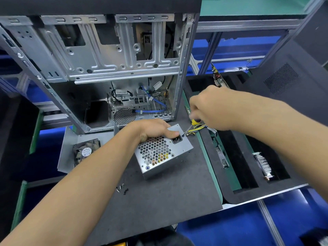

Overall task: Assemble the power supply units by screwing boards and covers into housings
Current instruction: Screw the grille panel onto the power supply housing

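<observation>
The PSU [159, 153], a grey metal box with a honeycomb grille and a black socket, sits tilted on the dark mat [168, 201] at the centre of the frame. The left hand [152, 129] grips its upper edge, thumb pressed just above the socket. The right hand [213, 109] grasps a yellow-handled screwdriver [190, 126], its tip at the box's upper right corner beside the socket. Yellow and black wires [197, 129] trail from the box there. Loose screws [121, 189] lie on the mat lower left of it. A fan [86, 150] in a metal cover lies to the left. An open PC case [99, 68] fills the upper left.
</observation>
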Demonstrator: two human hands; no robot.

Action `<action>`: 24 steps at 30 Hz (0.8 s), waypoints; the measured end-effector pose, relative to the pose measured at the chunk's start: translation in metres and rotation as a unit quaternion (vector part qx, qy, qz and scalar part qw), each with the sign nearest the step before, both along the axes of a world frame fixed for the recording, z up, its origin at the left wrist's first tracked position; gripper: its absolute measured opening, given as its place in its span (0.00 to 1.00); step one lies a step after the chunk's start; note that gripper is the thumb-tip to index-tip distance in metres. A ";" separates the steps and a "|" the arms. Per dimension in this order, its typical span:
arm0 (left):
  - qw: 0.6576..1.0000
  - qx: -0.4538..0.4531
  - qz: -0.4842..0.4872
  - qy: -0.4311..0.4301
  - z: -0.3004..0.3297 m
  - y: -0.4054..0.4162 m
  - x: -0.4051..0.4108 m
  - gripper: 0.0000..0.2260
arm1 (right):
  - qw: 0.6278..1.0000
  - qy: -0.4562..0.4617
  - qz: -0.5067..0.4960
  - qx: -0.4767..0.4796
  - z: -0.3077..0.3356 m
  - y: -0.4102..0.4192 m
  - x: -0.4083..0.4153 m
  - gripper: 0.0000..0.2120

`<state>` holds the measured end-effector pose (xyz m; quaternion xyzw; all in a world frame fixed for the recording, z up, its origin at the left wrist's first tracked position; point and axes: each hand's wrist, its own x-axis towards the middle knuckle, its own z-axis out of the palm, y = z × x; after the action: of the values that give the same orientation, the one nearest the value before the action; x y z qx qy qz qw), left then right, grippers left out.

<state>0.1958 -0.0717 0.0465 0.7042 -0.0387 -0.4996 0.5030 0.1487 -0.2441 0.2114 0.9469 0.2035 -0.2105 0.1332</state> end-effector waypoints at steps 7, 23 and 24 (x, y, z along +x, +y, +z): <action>1.000 0.000 0.000 -0.004 0.000 0.000 0.000 0.08 | 0.999 -0.034 0.007 0.000 -0.003 0.002 -0.002 0.13; 1.000 0.004 -0.004 0.000 0.002 -0.001 -0.001 0.08 | 0.996 0.011 -0.022 0.085 0.003 0.002 -0.006 0.05; 1.000 0.006 -0.006 -0.003 0.003 -0.001 -0.001 0.08 | 0.997 -0.005 -0.015 0.076 0.002 0.003 -0.005 0.02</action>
<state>0.1944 -0.0731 0.0494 0.7087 -0.0412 -0.5004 0.4956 0.1437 -0.2414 0.2131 0.9582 0.2044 -0.1913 0.0588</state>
